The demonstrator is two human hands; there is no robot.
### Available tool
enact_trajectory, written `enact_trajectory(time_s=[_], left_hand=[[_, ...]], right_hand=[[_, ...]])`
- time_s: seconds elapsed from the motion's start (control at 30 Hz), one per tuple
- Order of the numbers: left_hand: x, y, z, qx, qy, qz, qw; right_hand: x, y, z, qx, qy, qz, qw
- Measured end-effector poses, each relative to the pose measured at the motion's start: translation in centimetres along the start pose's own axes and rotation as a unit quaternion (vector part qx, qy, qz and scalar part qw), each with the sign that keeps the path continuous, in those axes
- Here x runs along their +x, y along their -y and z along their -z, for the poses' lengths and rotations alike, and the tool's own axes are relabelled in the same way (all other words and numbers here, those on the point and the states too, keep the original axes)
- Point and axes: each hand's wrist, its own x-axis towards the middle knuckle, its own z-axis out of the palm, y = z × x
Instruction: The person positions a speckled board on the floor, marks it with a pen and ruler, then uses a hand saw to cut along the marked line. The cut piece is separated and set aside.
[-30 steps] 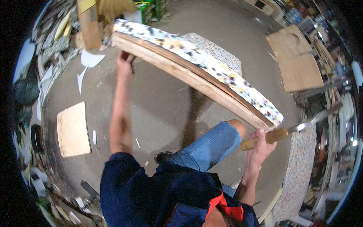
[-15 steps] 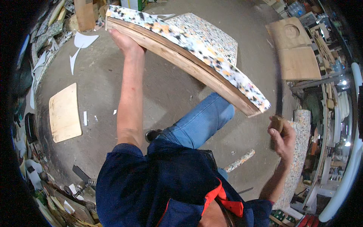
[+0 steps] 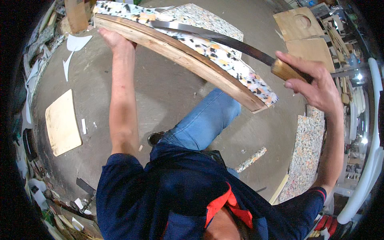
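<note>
My left hand [image 3: 119, 43] grips the upper left end of a curved wooden board [image 3: 180, 60], its fingers partly hidden behind the wood. Along the board lies a thick layer of speckled foam [image 3: 228, 62], white with black, orange and blue flecks. My right hand [image 3: 318, 88] is closed round the wooden handle of a long knife [image 3: 236, 45]. The dark, slightly bent blade reaches leftward across the foam, its tip over the upper left part. Whether the blade touches the foam I cannot tell.
Behind the board a larger speckled foam slab [image 3: 196, 15] shows. A pale curved plywood panel [image 3: 64, 124] lies on the floor at left, white scraps [image 3: 76, 43] beyond it. A foam strip [image 3: 251, 159] and a foam sheet [image 3: 306, 152] lie at right, near cluttered shelves.
My right hand has risen with the knife, swinging the blade from upright at the right to lie across the foam. The board and my left hand have shifted slightly up and left in view.
</note>
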Motion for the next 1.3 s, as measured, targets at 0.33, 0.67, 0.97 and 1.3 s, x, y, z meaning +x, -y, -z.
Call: enact_trajectory(time_s=[0.33, 0.67, 0.97, 1.3], left_hand=[[0.8, 0.3, 0.6, -0.017, -0.044, -0.001, 0.999], [1.6, 0.5, 0.9, 0.029, -0.001, 0.003, 1.000], [2.0, 0.6, 1.7, -0.003, 0.002, 0.020, 1.000], [1.8, 0.7, 2.2, 0.057, -0.005, 0.004, 0.998]], right_hand=[[-0.1, -1.0, 1.0, -0.037, 0.037, 0.028, 0.998], [-0.5, -0.5, 1.1, -0.030, 0.024, -0.017, 0.999], [1.4, -1.5, 0.4, -0.037, 0.102, -0.068, 0.992], [1.7, 0.5, 1.3, -0.040, 0.063, 0.001, 0.997]])
